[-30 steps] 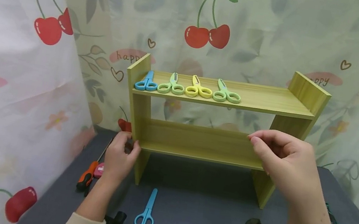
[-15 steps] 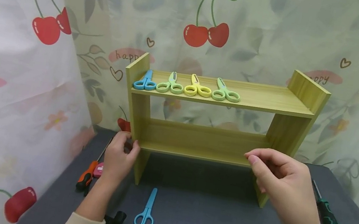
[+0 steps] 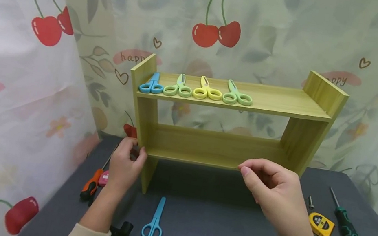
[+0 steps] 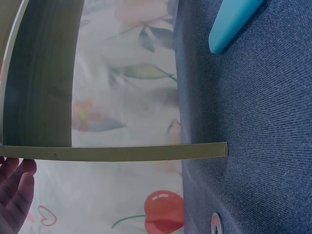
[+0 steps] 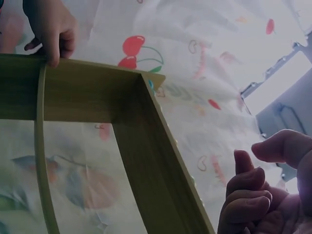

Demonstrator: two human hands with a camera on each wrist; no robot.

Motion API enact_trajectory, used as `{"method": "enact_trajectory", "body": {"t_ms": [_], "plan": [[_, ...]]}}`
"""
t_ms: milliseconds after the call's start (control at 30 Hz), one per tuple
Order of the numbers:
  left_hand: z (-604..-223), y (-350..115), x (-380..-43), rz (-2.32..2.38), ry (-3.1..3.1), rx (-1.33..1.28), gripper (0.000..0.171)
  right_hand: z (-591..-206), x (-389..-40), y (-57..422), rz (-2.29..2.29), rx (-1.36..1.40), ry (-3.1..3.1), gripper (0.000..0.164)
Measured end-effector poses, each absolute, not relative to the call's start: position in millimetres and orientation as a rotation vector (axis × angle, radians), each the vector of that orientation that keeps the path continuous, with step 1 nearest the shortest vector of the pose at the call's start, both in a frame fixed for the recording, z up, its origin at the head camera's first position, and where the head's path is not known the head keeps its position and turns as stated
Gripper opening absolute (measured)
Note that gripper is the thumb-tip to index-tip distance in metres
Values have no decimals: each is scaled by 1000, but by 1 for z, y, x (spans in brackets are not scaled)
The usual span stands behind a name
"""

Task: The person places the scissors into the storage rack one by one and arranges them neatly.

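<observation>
A two-tier wooden shelf stands on the dark table. My left hand grips its left side panel near the lower board, fingers against the outer face in the left wrist view. Along the top board lie blue scissors, green scissors, yellow scissors and another green pair of scissors. My right hand hangs in the air before the lower board, holding nothing; its fingers are loosely curled, with a gap between thumb and forefinger. Another blue pair of scissors lies on the table in front.
At the left are an orange and black screwdriver and a pink round thing, partly behind the left forearm. To the right lie a yellow tape measure, a metal screw and a green and black screwdriver. Printed cloth hangs behind.
My right hand has moved down and to the left from the shelf's right panel, uncovering the screwdriver, tape measure and screw. My left hand stays at the left panel.
</observation>
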State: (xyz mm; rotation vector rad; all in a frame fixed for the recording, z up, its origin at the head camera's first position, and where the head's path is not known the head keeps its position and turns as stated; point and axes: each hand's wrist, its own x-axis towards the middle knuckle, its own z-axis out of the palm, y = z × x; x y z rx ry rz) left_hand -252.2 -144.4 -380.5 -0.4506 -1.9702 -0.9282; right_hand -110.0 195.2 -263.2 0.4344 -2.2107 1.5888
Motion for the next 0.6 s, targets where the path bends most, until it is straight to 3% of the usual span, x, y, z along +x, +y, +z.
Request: {"method": "enact_trajectory", "body": {"t_ms": [600], "plan": [[-379,-144,-254,-903,-1944,-460,9,-289,-131,151,1648,519,-2403,5]]}}
